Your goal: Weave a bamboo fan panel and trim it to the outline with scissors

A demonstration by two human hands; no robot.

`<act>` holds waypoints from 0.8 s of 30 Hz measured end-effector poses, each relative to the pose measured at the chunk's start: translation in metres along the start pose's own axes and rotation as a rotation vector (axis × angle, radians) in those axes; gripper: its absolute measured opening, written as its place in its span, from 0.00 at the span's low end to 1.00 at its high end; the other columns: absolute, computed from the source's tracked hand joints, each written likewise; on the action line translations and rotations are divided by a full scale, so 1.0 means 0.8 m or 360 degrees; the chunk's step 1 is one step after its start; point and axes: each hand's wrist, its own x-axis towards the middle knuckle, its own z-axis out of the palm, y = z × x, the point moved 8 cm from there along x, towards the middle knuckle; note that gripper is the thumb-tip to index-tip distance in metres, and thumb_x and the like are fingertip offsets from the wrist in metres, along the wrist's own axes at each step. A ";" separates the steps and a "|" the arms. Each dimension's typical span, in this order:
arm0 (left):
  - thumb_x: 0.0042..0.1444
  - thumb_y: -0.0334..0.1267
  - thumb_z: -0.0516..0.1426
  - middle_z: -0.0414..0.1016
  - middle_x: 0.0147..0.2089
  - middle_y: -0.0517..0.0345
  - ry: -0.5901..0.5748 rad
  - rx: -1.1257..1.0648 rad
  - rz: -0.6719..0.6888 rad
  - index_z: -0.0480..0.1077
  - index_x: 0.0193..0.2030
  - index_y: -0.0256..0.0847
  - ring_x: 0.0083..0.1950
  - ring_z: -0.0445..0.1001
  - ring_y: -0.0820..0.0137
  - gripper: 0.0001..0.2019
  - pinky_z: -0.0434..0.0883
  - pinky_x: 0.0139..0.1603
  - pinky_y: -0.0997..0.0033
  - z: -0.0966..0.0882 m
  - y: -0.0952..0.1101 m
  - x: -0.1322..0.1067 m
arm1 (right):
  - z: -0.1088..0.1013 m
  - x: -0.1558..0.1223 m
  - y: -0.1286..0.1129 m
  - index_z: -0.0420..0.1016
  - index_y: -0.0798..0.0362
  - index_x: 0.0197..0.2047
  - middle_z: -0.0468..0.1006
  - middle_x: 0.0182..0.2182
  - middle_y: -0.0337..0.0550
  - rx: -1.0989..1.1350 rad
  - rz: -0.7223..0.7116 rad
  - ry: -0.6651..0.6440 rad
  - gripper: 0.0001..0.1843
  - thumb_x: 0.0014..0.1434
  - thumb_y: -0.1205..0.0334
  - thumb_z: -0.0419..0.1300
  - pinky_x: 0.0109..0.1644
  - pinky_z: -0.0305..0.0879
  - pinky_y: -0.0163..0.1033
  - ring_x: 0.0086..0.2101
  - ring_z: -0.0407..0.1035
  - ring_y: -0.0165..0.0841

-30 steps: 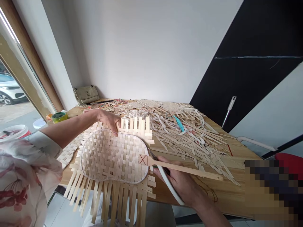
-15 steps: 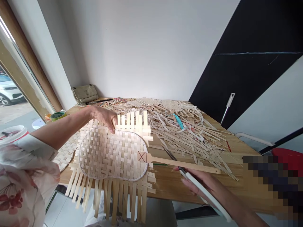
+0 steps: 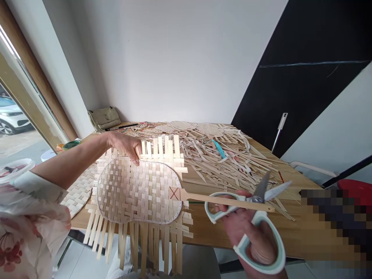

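My left hand (image 3: 124, 145) pinches the top edge of a woven bamboo fan (image 3: 136, 193), thumb in front. Loose strip ends fan out above and below its stitched, rounded outline. From the fan's right side a flat wooden handle (image 3: 215, 198) sticks out, with a dark cross stitched at its joint. My right hand (image 3: 242, 228) has its fingers in the loops of white-green scissors (image 3: 273, 236). Their blades stand apart and point up to the right. The wooden handle passes in front of part of the right hand and the scissors.
A heap of loose bamboo strips (image 3: 241, 166) covers much of the table (image 3: 203, 228), with a teal bundle (image 3: 218, 148) among them. Another woven piece (image 3: 80, 193) lies at left. A beige handbag (image 3: 104, 118) rests against the wall, and a plastic tub (image 3: 17, 170) stands far left.
The scissors have swung round in my right hand: their blades pointed left toward the fan and now point up right, spread apart. My left hand and the fan have hardly moved.
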 end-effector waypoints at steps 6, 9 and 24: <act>0.43 0.35 0.63 0.76 0.26 0.62 -0.0020 0.0032 -0.0015 0.76 0.26 0.32 0.28 0.67 0.76 0.06 0.63 0.30 0.81 0.003 0.002 0.004 | 0.010 -0.011 -0.021 0.67 0.41 0.42 0.70 0.28 0.37 -0.0034 -0.0080 0.0183 0.17 0.48 0.56 0.65 0.32 0.65 0.39 0.27 0.63 0.31; 0.44 0.35 0.63 0.75 0.24 0.62 -0.0023 0.0036 -0.0025 0.75 0.24 0.32 0.27 0.66 0.76 0.07 0.62 0.30 0.81 0.003 0.000 0.003 | 0.013 -0.011 -0.018 0.65 0.42 0.47 0.69 0.28 0.37 -0.0141 -0.0098 0.0140 0.19 0.50 0.58 0.62 0.33 0.66 0.40 0.27 0.64 0.32; 0.43 0.37 0.64 0.70 0.19 0.64 0.0009 0.0026 -0.0041 0.76 0.24 0.32 0.22 0.59 0.78 0.08 0.57 0.25 0.80 0.003 -0.001 0.004 | -0.002 0.001 0.006 0.68 0.44 0.43 0.72 0.30 0.39 -0.0012 0.0024 0.0109 0.22 0.45 0.52 0.68 0.32 0.68 0.42 0.29 0.67 0.34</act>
